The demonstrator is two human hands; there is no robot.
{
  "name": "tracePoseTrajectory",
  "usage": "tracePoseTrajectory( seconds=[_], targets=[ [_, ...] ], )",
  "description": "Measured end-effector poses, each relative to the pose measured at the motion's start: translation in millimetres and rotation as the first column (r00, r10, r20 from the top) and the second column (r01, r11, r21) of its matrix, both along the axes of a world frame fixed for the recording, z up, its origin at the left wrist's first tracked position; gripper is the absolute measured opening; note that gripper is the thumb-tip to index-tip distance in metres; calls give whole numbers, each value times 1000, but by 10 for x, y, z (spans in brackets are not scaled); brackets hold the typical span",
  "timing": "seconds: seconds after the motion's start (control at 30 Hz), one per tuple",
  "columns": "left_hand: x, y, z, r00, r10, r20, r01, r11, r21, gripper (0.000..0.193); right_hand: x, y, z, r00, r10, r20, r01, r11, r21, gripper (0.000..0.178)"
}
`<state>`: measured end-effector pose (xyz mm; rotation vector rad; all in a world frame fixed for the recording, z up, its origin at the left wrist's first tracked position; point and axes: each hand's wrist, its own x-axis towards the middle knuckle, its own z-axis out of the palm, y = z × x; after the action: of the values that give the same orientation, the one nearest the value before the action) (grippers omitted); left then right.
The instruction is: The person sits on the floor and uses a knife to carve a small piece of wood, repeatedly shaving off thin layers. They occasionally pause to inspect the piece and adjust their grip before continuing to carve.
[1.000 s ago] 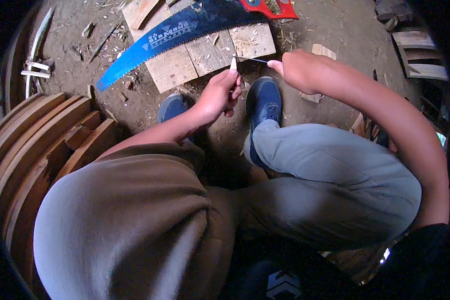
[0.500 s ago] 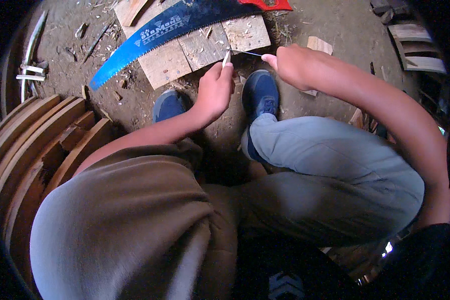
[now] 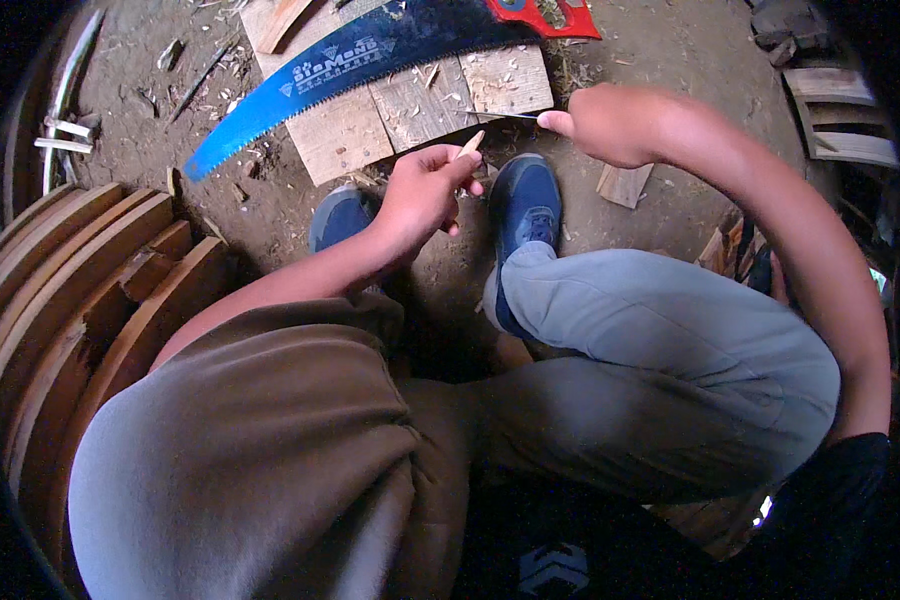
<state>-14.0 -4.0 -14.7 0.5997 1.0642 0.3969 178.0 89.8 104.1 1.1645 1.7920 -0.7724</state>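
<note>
Between the thumb and fingers of my left hand (image 3: 420, 190) is a small pale wooden peg (image 3: 472, 144), its tip pointing up and away from me. My right hand (image 3: 610, 125) is closed round a knife, whose handle the fist hides. The thin knife blade (image 3: 515, 114) points left, just beyond the peg and apart from it. Both hands are above the near edge of some flat wooden boards (image 3: 338, 130) scattered with shavings. Across those boards lies a large handsaw (image 3: 370, 60) with a curved blue blade and a red handle, teeth toward me.
Curved wooden pieces (image 3: 80, 250) are stacked at my left. More slatted wood (image 3: 840, 110) lies at the far right. A small wood offcut (image 3: 625, 186) rests on the dirt floor by my right shoe (image 3: 526, 200). Chips and sticks litter the ground.
The knife blade and the peg, which met half a second ago, are now apart. My left hand has drawn back toward me and tilted the peg to the right.
</note>
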Motion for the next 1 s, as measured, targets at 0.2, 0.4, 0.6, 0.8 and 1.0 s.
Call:
tracePoseTrajectory(
  seconds=[0.2,0.4,0.6,0.8,1.0],
  targets=[
    [33,17,34,995,-38,97,37,999,10,25,184,50,-97,997,7,-83,-4,999,39,68],
    [-51,55,156,972,-65,225,68,998,-6,27,370,64,138,771,-598,-220,610,792,-12,59],
    [-60,87,192,971,-94,219,84,995,57,26,417,-203,-226,757,-415,-505,542,831,129,54],
    [-103,76,132,986,4,166,0,1000,-23,26,235,-514,-392,934,-47,-353,270,740,616,31],
    [-103,76,130,991,-80,112,80,997,10,28,444,-628,-432,963,-85,-254,237,712,661,31]
  ],
)
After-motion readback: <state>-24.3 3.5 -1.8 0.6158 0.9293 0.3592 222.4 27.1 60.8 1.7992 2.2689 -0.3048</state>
